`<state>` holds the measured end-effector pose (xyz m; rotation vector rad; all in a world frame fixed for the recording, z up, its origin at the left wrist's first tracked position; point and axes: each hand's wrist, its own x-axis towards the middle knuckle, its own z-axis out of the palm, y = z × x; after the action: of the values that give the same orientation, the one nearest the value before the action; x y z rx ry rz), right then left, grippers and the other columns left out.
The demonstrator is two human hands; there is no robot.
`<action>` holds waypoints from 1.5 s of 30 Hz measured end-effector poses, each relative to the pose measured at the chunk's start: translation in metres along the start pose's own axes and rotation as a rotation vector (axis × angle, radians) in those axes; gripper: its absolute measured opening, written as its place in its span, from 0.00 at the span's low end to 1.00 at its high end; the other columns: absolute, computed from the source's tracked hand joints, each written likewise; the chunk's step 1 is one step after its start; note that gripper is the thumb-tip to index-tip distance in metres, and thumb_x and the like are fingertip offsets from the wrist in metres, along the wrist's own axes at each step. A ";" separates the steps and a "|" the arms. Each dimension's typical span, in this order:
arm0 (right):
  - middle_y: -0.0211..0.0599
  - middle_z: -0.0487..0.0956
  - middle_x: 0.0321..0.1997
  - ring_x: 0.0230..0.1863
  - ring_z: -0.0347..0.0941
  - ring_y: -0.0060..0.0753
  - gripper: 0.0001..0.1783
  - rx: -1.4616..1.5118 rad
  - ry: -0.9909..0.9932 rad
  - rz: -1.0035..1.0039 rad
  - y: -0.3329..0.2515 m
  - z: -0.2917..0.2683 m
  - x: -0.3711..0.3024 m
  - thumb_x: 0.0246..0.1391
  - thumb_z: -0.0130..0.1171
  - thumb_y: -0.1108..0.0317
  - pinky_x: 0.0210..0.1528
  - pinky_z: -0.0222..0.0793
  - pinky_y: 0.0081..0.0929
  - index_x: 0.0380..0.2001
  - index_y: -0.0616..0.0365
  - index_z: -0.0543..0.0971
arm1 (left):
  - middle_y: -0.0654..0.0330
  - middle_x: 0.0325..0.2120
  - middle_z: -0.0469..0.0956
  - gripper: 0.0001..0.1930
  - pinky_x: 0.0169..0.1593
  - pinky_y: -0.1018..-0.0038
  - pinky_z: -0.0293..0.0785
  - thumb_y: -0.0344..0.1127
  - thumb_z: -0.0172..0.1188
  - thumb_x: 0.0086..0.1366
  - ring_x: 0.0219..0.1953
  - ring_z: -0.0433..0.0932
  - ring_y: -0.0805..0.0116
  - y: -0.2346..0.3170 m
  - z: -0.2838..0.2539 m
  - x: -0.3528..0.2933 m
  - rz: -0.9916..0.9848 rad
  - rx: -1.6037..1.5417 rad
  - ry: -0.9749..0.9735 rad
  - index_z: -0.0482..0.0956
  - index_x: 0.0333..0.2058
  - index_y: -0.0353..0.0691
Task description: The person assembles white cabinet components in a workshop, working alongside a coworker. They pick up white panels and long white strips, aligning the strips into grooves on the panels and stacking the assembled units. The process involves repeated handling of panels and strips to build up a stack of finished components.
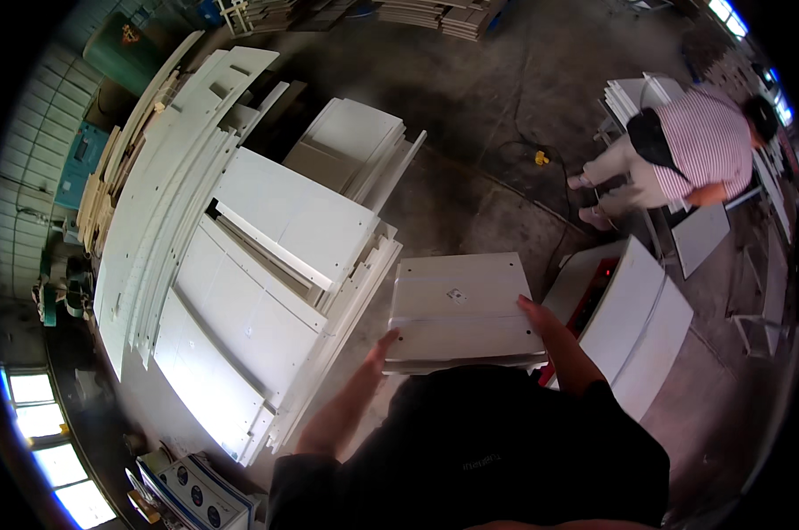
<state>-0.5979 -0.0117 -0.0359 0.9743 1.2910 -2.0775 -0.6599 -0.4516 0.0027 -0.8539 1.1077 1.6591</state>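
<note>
In front of my body is a short stack of white rectangular boards (457,305). The top board has small dark holes near its corners, a small label at its middle and a shiny band across it. My left hand (381,347) is closed on the left edge of the stack, with most of its fingers hidden. At the opposite edge, my right hand (541,320) grips the boards, its fingers partly over the side. Whether anything supports the stack from below is hidden.
Large piles of white panels (298,216) lie on my left. Close on my right stands a white-topped red machine (624,309). Farther right, a person in a striped shirt (700,146) bends over more panels. A dark cable with a yellow piece (541,158) lies on the floor.
</note>
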 end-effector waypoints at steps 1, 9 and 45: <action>0.42 0.74 0.58 0.58 0.70 0.41 0.33 0.033 -0.054 0.033 -0.022 -0.015 0.040 0.63 0.50 0.46 0.60 0.64 0.39 0.63 0.59 0.67 | 0.50 0.53 0.75 0.33 0.58 0.58 0.70 0.56 0.57 0.63 0.55 0.73 0.53 0.024 0.014 0.012 -0.018 -0.063 -0.018 0.70 0.58 0.38; 0.41 0.74 0.59 0.56 0.71 0.40 0.31 -0.013 -0.085 0.221 -0.240 0.012 0.194 0.65 0.47 0.47 0.60 0.64 0.39 0.62 0.58 0.68 | 0.52 0.48 0.77 0.30 0.54 0.59 0.74 0.52 0.62 0.61 0.49 0.77 0.55 0.179 0.065 0.094 0.055 -0.269 0.109 0.73 0.56 0.39; 0.37 0.73 0.59 0.60 0.67 0.33 0.39 -1.176 -0.364 0.259 -0.636 0.397 1.108 0.56 0.63 0.45 0.61 0.62 0.33 0.60 0.62 0.66 | 0.54 0.42 0.81 0.15 0.48 0.60 0.76 0.46 0.58 0.62 0.45 0.79 0.51 0.677 0.080 0.598 0.112 0.027 0.991 0.82 0.42 0.46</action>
<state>-1.8646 -0.1518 -0.4442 0.1846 1.6811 -0.9072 -1.4968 -0.2930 -0.3091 -1.7012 1.8416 1.2761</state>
